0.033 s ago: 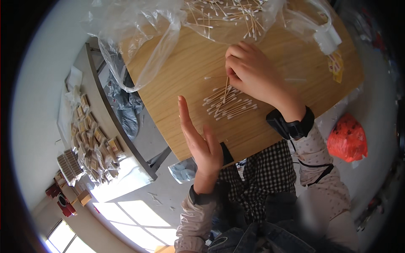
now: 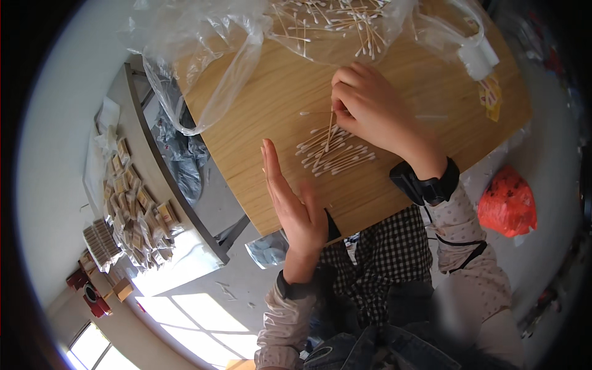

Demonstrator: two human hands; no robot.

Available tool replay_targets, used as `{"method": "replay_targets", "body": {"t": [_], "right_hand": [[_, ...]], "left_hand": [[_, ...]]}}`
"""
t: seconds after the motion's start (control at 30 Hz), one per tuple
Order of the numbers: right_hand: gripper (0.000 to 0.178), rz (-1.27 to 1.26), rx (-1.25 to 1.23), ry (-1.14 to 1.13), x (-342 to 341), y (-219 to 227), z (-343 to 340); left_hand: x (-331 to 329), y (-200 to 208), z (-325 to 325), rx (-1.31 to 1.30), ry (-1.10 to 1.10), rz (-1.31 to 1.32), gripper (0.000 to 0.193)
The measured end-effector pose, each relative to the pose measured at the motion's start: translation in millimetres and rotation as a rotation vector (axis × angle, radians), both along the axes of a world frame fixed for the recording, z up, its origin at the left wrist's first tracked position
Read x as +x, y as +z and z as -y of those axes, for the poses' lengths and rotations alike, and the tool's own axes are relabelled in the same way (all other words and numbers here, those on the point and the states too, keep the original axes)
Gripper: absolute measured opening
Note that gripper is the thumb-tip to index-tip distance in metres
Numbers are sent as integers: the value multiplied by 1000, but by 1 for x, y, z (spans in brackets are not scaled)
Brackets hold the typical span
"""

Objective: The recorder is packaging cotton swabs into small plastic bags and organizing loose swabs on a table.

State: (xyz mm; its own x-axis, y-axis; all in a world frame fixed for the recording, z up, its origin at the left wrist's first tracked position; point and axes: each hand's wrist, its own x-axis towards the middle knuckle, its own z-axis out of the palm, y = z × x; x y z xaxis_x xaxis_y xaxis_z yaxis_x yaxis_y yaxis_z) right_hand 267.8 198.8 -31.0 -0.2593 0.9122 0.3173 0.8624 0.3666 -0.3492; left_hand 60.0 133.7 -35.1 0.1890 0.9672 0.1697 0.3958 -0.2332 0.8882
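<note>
A small pile of cotton swabs (image 2: pixel 339 151) lies on the wooden table (image 2: pixel 271 102), most of them side by side with a few crossing. Over its far right edge, my right hand (image 2: pixel 373 102) is closed in a pinch on a cotton swab (image 2: pixel 332 126) that slants down onto the pile. Another swab (image 2: pixel 314 113) points left from beside those fingertips; whether they grip it too is hidden. My left hand (image 2: pixel 299 213) is raised near the table's front edge, fingers stretched out and nothing in it, a short way left of the pile.
A clear plastic bag (image 2: pixel 216 49) with many loose swabs (image 2: pixel 364 24) spreads across the far side. At the far right are a white container (image 2: pixel 478 58) and a yellow packet (image 2: pixel 491 98). Packed bundles (image 2: pixel 132 203) cover a side table at left. A red bag (image 2: pixel 509 200) sits right.
My left hand has shifted and turned very slightly, its fingers now a little apart. The right hand has moved marginally; the swabs look the same.
</note>
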Motion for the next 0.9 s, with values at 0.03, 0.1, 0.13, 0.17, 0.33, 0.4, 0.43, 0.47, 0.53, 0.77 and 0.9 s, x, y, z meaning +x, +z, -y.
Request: {"method": "replay_targets", "body": {"t": [0.03, 0.1, 0.13, 0.17, 0.33, 0.4, 0.43, 0.47, 0.53, 0.77, 0.9], "right_hand": [[9, -38, -24, -19, 3, 0, 3], [9, -67, -1, -47, 5, -4, 9], [10, -99, 25, -73, 5, -6, 11], [10, -101, 26, -73, 4, -6, 13], [11, -143, 78, -82, 6, 0, 11], [11, -106, 101, -35, 8, 1, 4], [12, -66, 124, 15, 8, 0, 0], [12, -64, 125, 10, 8, -2, -4], [10, 42, 87, 104, 9, -9, -10], [6, -65, -120, 141, 14, 6, 10], [6, -76, -84, 90, 17, 3, 22]], "left_hand": [[4, 2, -1, 48, -47, -199, 68], [15, 2, -2, 92, -98, -394, 69], [25, 3, -2, 130, -121, -563, 76], [32, 3, -2, 168, -141, -734, 84], [53, -17, -4, 202, -140, -843, 97], [54, -19, -4, 201, -145, -852, 98], [53, -18, -4, 213, -165, -868, 97], [52, -17, -4, 227, -187, -880, 96], [52, -17, -2, 236, -201, -878, 96], [47, -19, -2, 236, -191, -844, 96], [50, -18, -3, 242, -201, -819, 96]]}}
